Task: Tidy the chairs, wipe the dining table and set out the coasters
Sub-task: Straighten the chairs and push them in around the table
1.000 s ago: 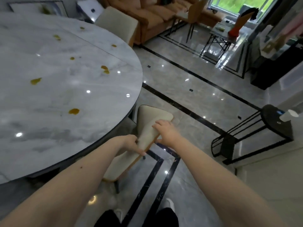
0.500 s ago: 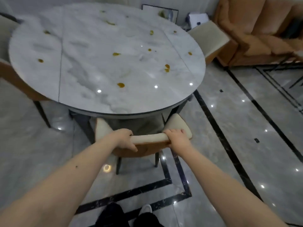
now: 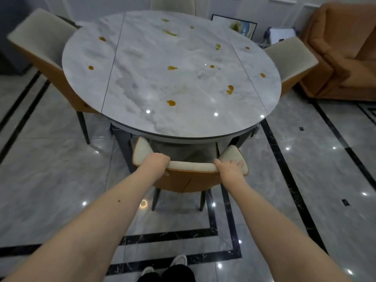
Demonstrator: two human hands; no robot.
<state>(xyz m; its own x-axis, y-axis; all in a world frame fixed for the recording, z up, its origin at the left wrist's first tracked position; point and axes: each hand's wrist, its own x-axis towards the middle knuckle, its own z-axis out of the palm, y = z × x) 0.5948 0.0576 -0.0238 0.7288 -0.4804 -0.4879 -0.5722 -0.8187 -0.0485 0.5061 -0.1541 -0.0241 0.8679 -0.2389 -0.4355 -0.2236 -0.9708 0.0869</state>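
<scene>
Both hands are gripping the top edge of the near chair's backrest (image 3: 193, 166) right now: left hand (image 3: 157, 162) is wrapping over the left end, right hand (image 3: 230, 166) is curling over the right end, fingers over the cream padding. The chair is sitting square to the round marble dining table (image 3: 142, 123), its seat tucked under the rim, so I'd say this one is basically pushed in.

The other chairs are looking less settled. The left chair (image 3: 40, 43) is standing angled with its seat partly under the edge, the right chair (image 3: 289, 55) is sitting at the far right rim, also angled, and only the top of a far chair (image 3: 173, 3) is peeking over the back. Can't really tell whether those count as tidy yet.

The wiping clearly isn't happening yet: yellow-orange spills (image 3: 171, 102) are dotting the whole tabletop, with a double blob (image 3: 230, 89) toward the right. No cloth showing anywhere, and no coasters either, so neither of those steps is looking started.

So my read: chair tidying is partway through, and wiping and coasters are both still waiting. An orange sofa (image 3: 345, 47) is sitting off to the right, well clear of everything.
</scene>
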